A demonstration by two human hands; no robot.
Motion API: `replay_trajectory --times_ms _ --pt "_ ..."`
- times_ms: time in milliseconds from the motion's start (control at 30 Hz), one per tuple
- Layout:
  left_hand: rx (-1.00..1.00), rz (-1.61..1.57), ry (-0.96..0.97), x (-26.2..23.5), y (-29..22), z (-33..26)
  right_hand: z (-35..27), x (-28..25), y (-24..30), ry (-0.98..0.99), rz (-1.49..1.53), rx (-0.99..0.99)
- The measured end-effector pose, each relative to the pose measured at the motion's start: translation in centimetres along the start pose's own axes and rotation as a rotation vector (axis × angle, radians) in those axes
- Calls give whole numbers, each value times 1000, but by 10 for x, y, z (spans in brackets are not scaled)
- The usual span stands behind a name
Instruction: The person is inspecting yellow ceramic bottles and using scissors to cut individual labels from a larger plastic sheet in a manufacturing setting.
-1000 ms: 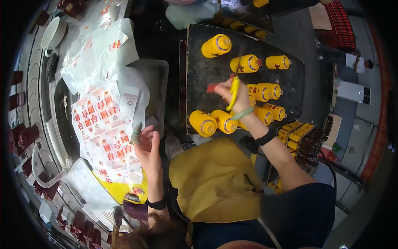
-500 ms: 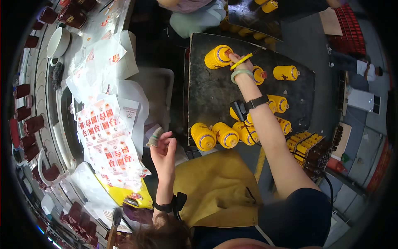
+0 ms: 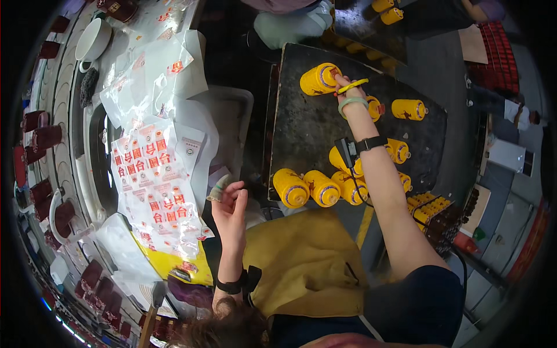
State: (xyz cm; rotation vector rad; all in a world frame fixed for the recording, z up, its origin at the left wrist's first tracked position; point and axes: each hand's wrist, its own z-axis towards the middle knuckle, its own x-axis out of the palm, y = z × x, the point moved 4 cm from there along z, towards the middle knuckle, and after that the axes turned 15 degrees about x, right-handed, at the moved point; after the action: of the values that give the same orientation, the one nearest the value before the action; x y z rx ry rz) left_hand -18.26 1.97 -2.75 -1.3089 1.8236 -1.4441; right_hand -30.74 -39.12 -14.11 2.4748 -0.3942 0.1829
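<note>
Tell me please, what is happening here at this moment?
A person in a mustard apron has the right hand at the top of a yellow bottle, by a small red piece. That hand also carries a yellow-handled tool, probably scissors. The left hand is raised, loosely curled, with a covered finger and nothing clearly held. More yellow bottles are on the black table; red-and-white printed sheets lie on the left.
</note>
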Motion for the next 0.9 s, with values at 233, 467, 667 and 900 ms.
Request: replay_trajectory --times_ms 233,467,667,900 --pt "31 4 -11 -6 1 -1 5 6 -3 191 43 -171" --pt "-15 -30 -22 -10 3 -1 17 4 -6 208 -15 -248" --pt "3 -27 -28 -10 4 -3 20 -5 -9 225 24 -290" --pt "-33 -43 -19 -13 6 -4 9 -2 -8 200 13 -300"
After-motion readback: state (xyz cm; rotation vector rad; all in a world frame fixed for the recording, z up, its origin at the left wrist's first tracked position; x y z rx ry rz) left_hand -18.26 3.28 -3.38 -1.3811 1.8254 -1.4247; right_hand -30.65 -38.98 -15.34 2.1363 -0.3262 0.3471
